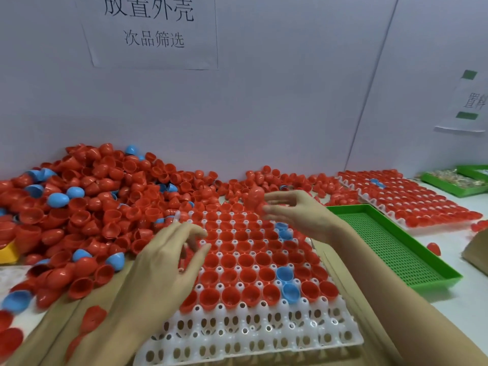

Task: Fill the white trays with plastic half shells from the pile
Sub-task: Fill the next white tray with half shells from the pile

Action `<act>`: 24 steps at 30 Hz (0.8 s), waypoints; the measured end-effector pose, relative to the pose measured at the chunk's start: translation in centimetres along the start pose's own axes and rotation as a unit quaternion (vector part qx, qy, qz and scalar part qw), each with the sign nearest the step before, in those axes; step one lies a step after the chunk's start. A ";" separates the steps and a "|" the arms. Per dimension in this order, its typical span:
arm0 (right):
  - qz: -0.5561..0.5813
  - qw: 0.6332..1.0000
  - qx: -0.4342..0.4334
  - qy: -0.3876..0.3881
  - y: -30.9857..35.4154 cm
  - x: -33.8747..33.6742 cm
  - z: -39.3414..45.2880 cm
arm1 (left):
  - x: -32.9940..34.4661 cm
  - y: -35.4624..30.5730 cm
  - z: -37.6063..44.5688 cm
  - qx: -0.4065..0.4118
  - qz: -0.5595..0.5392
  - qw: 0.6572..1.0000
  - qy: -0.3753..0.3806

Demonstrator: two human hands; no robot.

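A big pile of red and a few blue half shells [92,207] covers the table's left and back. In front of me lies a white tray [250,347]; its far rows hold red shells and a few blue ones [285,274], while its near rows are bare. My right hand [298,212] hovers over the tray's far edge and pinches a blurred stack of red shells [253,199] between thumb and fingers. My left hand [169,257] hangs over the tray's left side, fingers loosely curved and blurred, with nothing plainly held.
A second white tray [412,199] full of red shells lies at the back right. A perforated green tray [390,244] sits right of my tray, another green tray [454,183] farther back. One loose red shell [434,248] and a cardboard box [478,249] are at the right.
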State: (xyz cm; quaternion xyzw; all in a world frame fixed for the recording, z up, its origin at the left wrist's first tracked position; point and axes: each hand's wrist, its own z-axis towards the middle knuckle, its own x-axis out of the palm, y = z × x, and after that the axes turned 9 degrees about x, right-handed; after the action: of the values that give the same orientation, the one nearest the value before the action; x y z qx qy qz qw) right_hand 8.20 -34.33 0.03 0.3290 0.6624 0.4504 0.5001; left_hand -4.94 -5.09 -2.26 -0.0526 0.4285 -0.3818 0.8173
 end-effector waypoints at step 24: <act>0.206 0.977 -0.017 -0.051 -2.8 -0.6 -3.4 | -2.0 0.8 0.7 -0.112 -0.181 0.971 0.114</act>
State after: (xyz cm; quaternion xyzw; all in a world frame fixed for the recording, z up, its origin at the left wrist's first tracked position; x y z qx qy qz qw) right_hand 5.16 -36.83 -2.07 0.4722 0.5467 0.5373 0.4352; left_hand -4.64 -3.30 -0.85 -0.1766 0.5418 -0.4763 0.6696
